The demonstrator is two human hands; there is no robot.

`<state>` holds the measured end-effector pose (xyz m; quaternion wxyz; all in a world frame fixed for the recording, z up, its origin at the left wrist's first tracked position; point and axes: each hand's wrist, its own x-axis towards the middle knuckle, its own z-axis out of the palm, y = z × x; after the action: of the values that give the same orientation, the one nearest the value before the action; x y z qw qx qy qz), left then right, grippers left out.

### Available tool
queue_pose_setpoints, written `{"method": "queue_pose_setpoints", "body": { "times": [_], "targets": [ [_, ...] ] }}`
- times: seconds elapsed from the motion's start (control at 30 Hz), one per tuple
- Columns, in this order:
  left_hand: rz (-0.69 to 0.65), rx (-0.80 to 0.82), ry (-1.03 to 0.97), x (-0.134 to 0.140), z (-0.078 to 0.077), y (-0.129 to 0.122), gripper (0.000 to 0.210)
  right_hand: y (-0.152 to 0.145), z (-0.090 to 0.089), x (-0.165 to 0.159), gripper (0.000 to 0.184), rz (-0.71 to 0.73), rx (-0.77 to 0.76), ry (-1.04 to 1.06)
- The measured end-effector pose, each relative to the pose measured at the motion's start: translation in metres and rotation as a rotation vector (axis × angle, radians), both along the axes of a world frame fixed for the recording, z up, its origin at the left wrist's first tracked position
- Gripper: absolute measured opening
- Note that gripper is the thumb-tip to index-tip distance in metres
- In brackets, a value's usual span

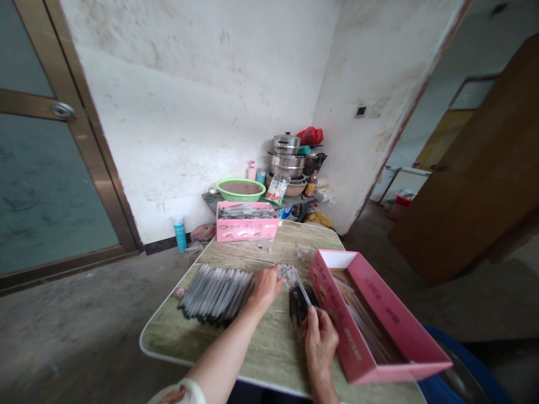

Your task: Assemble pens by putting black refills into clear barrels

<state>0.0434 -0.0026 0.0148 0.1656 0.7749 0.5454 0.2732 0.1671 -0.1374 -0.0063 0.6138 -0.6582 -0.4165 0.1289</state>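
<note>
In the head view, taking the tabletop point(272, 356) as a clock with twelve farthest from me, my left hand point(265, 287) lies near the middle, its forearm slanting up from below toward one o'clock. The back of this hand is turned up and the fingers curl together, their tips at a small heap of clear pieces point(287, 274); I cannot tell whether they have hold of one. My right hand point(320, 332) comes in around five o'clock, its forearm running nearly straight up toward twelve, with thumb and forefinger closed in a pinch on the lower end of a pen point(302, 288) and the other fingers folded in. That pen is slim, straight and pale, tilted so its far end aims at eleven o'clock and reaches the clear pieces beyond. It passes over a dark bundle of slender pieces point(296, 310), which lies just left of my right hand. At nine o'clock a row of pens point(217, 293) lies side by side, with translucent greyish barrels and black ends toward me. The large open pink box point(357, 350) stands at three o'clock with slim pale lengths inside, and a smaller pink box point(247, 230), filled with similar sticks, sits near the edge between eleven and twelve.
</note>
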Motion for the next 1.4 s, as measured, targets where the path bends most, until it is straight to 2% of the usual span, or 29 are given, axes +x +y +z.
{"method": "queue_pose_setpoints", "body": {
  "times": [0.1, 0.23, 0.43, 0.5, 0.6, 0.7, 0.77, 0.87, 1.0, 1.4],
  "targets": [
    [-0.023, 0.02, 0.048, 0.008, 0.005, 0.005, 0.025, 0.0, -0.004, 0.001, 0.041, 0.002, -0.003, -0.036],
    [-0.04, 0.024, 0.04, 0.01, 0.006, 0.007, 0.024, 0.001, -0.007, 0.002, 0.041, 0.002, -0.02, -0.054],
    [-0.092, 0.053, 0.004, 0.005, 0.002, -0.005, 0.027, 0.002, -0.008, 0.002, 0.041, 0.021, -0.016, -0.042],
    [-0.115, 0.089, -0.078, 0.003, -0.001, -0.009, 0.025, 0.002, -0.008, 0.002, 0.041, 0.018, -0.017, -0.035],
    [-0.114, 0.104, -0.45, 0.0, -0.007, -0.009, 0.021, 0.002, -0.008, 0.001, 0.04, 0.036, -0.013, -0.018],
    [-0.096, -0.098, -1.003, -0.004, -0.015, -0.003, 0.017, 0.001, -0.009, 0.001, 0.04, 0.089, -0.005, -0.012],
    [-0.095, -0.253, -1.341, -0.008, -0.019, 0.001, 0.024, 0.0, -0.009, 0.0, 0.038, 0.122, 0.002, -0.021],
    [-0.099, -0.352, -1.621, -0.015, -0.02, 0.004, 0.034, -0.001, -0.008, -0.001, 0.036, 0.167, 0.002, -0.031],
    [-0.11, -0.385, -1.677, -0.018, -0.018, 0.002, 0.037, -0.002, -0.006, -0.003, 0.036, 0.227, -0.004, -0.038],
    [-0.169, -0.445, -1.571, -0.01, -0.017, -0.006, 0.036, 0.001, -0.01, -0.002, 0.036, 0.226, -0.022, -0.074]
  ]
}}
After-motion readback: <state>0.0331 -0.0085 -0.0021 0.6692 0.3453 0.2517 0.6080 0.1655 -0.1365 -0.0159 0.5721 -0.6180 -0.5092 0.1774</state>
